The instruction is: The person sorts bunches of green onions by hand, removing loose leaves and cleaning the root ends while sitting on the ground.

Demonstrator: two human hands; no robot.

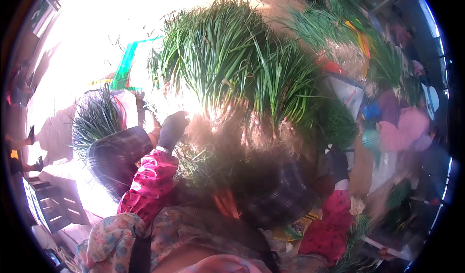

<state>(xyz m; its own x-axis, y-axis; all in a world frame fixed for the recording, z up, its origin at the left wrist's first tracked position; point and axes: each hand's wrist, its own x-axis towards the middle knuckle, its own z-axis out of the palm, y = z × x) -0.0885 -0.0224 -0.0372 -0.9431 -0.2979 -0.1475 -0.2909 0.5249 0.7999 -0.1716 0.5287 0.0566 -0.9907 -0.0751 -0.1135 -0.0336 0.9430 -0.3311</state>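
Observation:
A large heap of green onions (218,62), with long leaves, pinkish bulbs and stringy roots, lies before me. The leaves point away and the roots face me. My left hand (172,129), in a dark glove, is at the root ends on the heap's left side. Glare hides whether its fingers hold anything. My right hand (337,164), also dark-gloved, is at the right, just below a bunch of green leaves (336,122). Its fingers are blurred, and I cannot tell whether they grip. Loose leaf scraps (203,164) lie between my plaid-covered knees.
A smaller green bunch (100,115) lies beyond my left knee. A plastic crate (54,204) stands at the lower left. More onion piles (327,22) lie at the upper right, with a yellow strap (359,42). A person in pink (407,127) sits at the right.

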